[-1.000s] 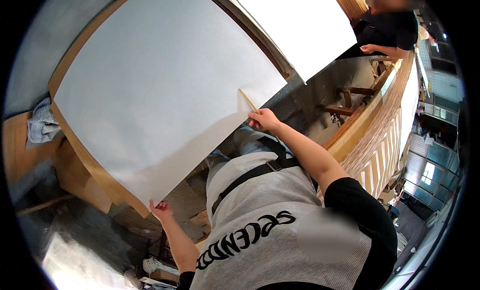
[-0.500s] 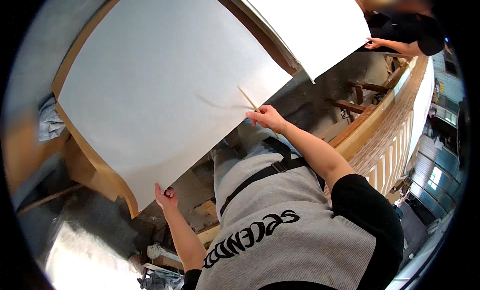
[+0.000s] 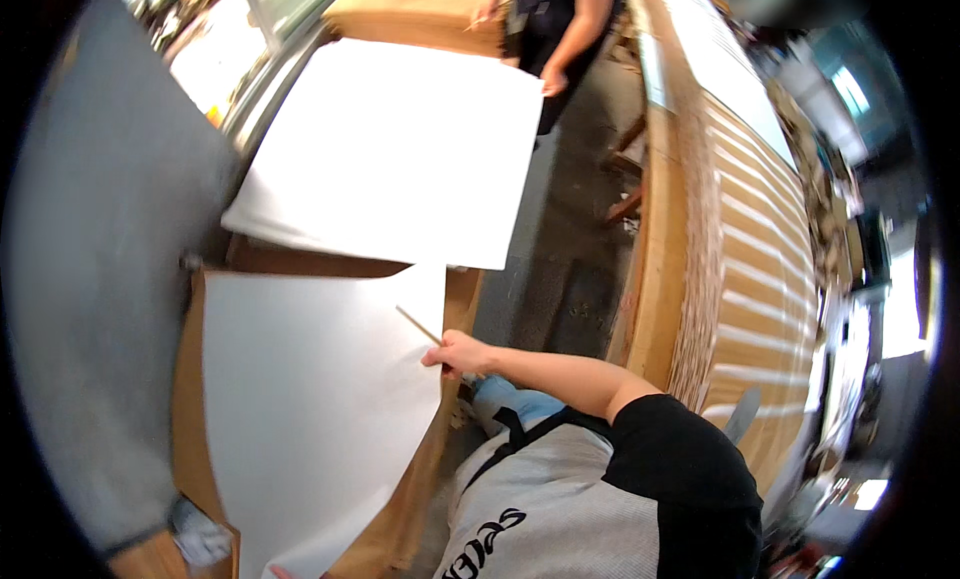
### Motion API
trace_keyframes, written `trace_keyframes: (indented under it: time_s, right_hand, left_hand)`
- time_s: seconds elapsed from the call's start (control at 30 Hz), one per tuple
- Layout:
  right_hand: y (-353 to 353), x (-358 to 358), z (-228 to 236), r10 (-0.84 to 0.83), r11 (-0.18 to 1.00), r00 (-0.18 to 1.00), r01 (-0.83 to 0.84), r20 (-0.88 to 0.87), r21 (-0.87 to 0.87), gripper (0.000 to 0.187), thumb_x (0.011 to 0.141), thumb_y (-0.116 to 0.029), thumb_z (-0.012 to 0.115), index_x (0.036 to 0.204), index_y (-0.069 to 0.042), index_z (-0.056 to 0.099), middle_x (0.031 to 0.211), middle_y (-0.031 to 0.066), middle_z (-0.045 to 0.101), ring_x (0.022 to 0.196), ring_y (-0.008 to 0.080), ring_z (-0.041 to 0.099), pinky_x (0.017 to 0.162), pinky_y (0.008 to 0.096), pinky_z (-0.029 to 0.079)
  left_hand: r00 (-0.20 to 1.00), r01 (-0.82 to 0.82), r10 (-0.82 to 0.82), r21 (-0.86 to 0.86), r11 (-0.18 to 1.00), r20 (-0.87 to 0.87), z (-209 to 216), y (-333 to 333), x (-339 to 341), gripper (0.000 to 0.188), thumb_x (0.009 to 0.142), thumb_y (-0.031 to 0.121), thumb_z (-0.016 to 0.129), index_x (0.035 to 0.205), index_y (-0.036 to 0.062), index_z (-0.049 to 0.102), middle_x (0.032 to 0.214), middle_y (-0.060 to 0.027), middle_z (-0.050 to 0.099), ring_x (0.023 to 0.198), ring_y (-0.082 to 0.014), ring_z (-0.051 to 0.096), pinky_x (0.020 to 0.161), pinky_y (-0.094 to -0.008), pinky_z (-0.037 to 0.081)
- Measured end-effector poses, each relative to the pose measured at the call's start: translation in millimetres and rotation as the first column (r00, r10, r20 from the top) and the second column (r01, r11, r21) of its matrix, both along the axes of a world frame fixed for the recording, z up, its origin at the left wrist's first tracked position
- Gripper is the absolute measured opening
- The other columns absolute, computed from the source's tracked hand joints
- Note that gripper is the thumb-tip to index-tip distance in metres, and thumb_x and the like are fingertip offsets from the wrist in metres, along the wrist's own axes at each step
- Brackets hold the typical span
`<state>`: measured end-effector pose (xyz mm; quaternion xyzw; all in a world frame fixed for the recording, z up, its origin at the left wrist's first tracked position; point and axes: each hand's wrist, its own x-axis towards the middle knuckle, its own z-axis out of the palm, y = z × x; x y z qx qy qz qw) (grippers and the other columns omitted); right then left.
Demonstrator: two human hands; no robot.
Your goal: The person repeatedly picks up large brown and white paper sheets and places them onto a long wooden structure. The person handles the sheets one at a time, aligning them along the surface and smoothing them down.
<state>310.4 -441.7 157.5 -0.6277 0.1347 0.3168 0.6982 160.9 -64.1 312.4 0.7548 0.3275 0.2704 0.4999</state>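
A large white sheet [image 3: 320, 379] lies over a brown sheet [image 3: 188, 399], its near corner curling up. My right hand [image 3: 462, 353] is at the sheet's right edge, closed around a thin wooden stick [image 3: 415, 323] that points out over the white surface. Whether its fingers also pinch the sheet cannot be made out. At the bottom rim of the picture only a bit of my left hand [image 3: 281, 572] shows, at the curled near corner, seemingly pinching it; the rest is out of view.
Beyond lies a second white sheet [image 3: 400, 149], its far right corner touched by a co-worker's hand [image 3: 553, 80]. A long wooden structure with striped panelling [image 3: 760, 279] runs along the right. A grey wall [image 3: 110, 229] stands left, with a crumpled cloth [image 3: 200, 534] near its foot.
My view has swung round, bringing the second sheet and the co-worker ahead of me. My right hand still has the stick; my left hand has slipped mostly out of the picture.
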Motion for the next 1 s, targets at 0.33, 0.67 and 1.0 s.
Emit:
trace_keyframes:
  time_s: [0.33, 0.67, 1.0]
  right_hand:
    - [-192.1, -90.2, 264.3, -0.37, 0.859, 0.827, 0.478, 0.424, -0.182, 0.027, 0.077, -0.031, 0.055, 0.071, -0.006, 0.06, 0.064, 0.0068, 0.062, 0.038, 0.0044, 0.038, 0.035, 0.0187, 0.025]
    - [-401.7, -180.7, 501.4, -0.251, 0.338, 0.276, 0.923, 0.928, -0.183, 0.039, 0.083, -0.042, 0.051, 0.1, -0.008, 0.057, 0.073, 0.0044, 0.06, 0.047, 0.0071, 0.049, 0.041, 0.0199, 0.039]
    - [-475.5, -201.9, 632.0, 0.224, 0.502, 0.1, 0.841, 0.969, -0.203, 0.05, 0.084, -0.037, 0.048, 0.111, 0.005, 0.047, 0.111, 0.0174, 0.053, 0.107, 0.0288, 0.05, 0.071, 0.0287, 0.048]
  left_hand:
    - [0.764, 0.628, -0.536, -0.225, 0.745, 0.358, 145.0, -136.7, 136.2, 0.047, 0.086, 0.037, 0.045, 0.113, -0.0015, 0.047, 0.112, -0.0159, 0.05, 0.099, -0.0254, 0.048, 0.089, -0.0331, 0.037]
    - [0.126, 0.956, -0.549, -0.249, -0.156, 0.827, 242.8, -362.2, 206.6, 0.029, 0.089, 0.028, 0.045, 0.095, 0.0008, 0.053, 0.08, -0.0109, 0.058, 0.076, -0.0186, 0.057, 0.071, -0.0349, 0.048]
    - [-0.382, 0.652, -0.126, 0.17, -0.739, 0.916, 310.2, -641.4, 305.6, 0.018, 0.086, 0.019, 0.049, 0.09, 0.0026, 0.055, 0.08, -0.0087, 0.058, 0.077, -0.0247, 0.056, 0.091, -0.0449, 0.039]
